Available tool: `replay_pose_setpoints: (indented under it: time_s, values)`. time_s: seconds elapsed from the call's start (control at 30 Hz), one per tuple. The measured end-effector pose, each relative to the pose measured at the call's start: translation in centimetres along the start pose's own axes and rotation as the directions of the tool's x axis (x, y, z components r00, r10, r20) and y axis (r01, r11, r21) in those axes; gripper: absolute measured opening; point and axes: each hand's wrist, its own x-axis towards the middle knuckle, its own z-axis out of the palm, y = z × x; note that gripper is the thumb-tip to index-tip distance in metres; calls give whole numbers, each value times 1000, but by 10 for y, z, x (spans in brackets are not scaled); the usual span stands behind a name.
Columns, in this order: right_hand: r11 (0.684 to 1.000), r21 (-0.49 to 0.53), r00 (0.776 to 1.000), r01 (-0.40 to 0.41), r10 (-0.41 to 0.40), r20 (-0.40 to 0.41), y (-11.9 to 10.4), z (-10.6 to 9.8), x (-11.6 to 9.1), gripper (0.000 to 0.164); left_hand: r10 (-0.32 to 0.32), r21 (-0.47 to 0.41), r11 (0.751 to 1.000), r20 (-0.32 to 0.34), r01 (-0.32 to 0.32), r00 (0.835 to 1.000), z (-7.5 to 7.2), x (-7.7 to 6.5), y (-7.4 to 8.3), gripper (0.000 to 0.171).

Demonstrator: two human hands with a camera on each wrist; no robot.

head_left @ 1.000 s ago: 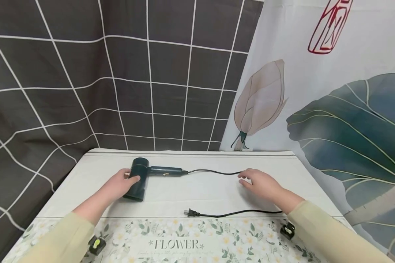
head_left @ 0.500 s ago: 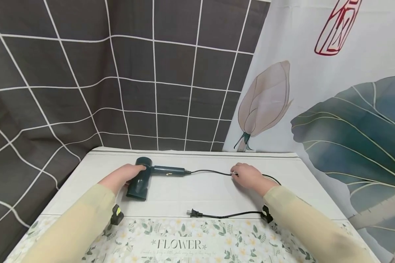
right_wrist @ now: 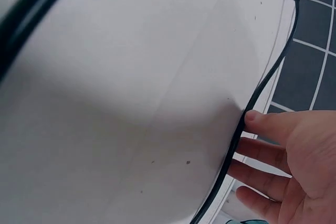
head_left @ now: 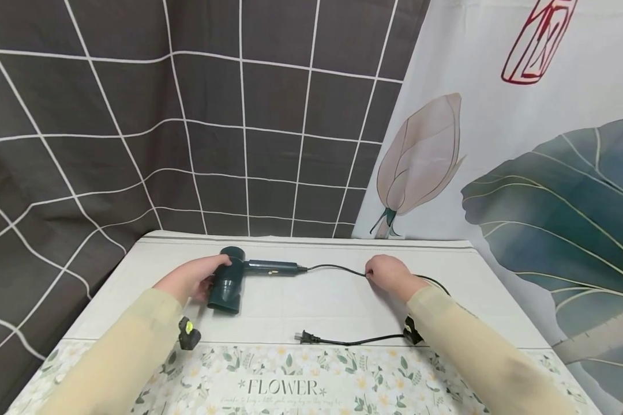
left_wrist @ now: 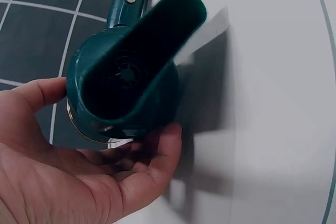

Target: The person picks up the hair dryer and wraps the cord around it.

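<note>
A dark teal hair dryer (head_left: 227,289) lies at the left of the white table top, its handle (head_left: 272,267) pointing right. My left hand (head_left: 191,278) grips the barrel from the left, thumb on top. Seen from the left wrist, the curled fingers (left_wrist: 163,153) reach under the round body, and the flat nozzle (left_wrist: 184,14) faces the camera. On the right, my right hand (head_left: 390,273) pinches the black power cord (head_left: 337,267) between thumb (right_wrist: 268,124) and fingers. The two-pin plug (head_left: 307,337) lies nearer the front, with its length of cord running right beneath the right wrist.
A floral cloth strip (head_left: 285,369) printed FLOWER covers the front of the table. Behind the back edge hangs a dark gridded curtain (head_left: 275,155), with a white leaf-printed curtain (head_left: 420,230) to the right. Black wrist cameras (head_left: 188,334) sit under both sleeves.
My right hand has come down onto the cord and now pinches it. My left hand has shifted its hold toward the barrel's far end, and the hair dryer has moved slightly right.
</note>
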Motion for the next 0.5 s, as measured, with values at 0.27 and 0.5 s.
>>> replay_pose_setpoints:
  time_s: [0.27,0.5]
  values:
    - [1000,-12,1000,17,-17,-9,1,2,3,16,-8,-22,1000,42,9,999,12,2,6,85]
    - [1000,-24,1000,7,-7,-6,-3,1,3,17,23,-43,999,14,-23,1000,16,6,5,90]
